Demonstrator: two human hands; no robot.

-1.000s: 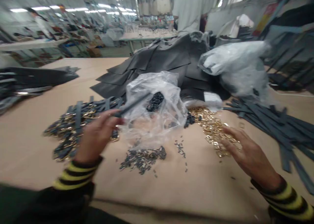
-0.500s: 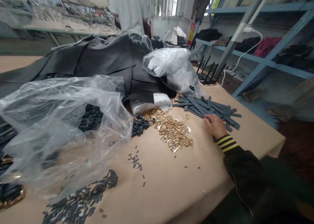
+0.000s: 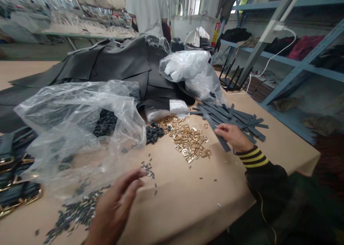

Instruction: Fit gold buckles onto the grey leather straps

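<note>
My right hand [image 3: 234, 137] pinches a dark grey strap [image 3: 223, 143] between thumb and fingers, beside a loose pile of similar straps [image 3: 245, 119]. My left hand [image 3: 118, 203] is over the near part of the table, fingers stretched out and thumb apart, holding nothing. It partly covers a heap of small dark tube-like pieces [image 3: 77, 211]; a few more such pieces [image 3: 148, 169] lie just beyond its fingertips. Gold buckles [image 3: 190, 141] are heaped in the middle, left of my right hand. Small black loops [image 3: 154, 133] lie against the buckles.
A clear plastic bag [image 3: 80, 105] holding black pieces spreads over the left of the table. Grey sheet material [image 3: 118, 62] is stacked behind, with another plastic bag [image 3: 192, 69] and a black router [image 3: 231, 82]. Finished-looking buckled straps [image 3: 20, 193] lie far left. Blue shelving [image 3: 303, 64] stands right.
My right hand has drawn a strap from the pile, pulling it left and toward me. My left hand has come into view from below. The view has shifted slightly left.
</note>
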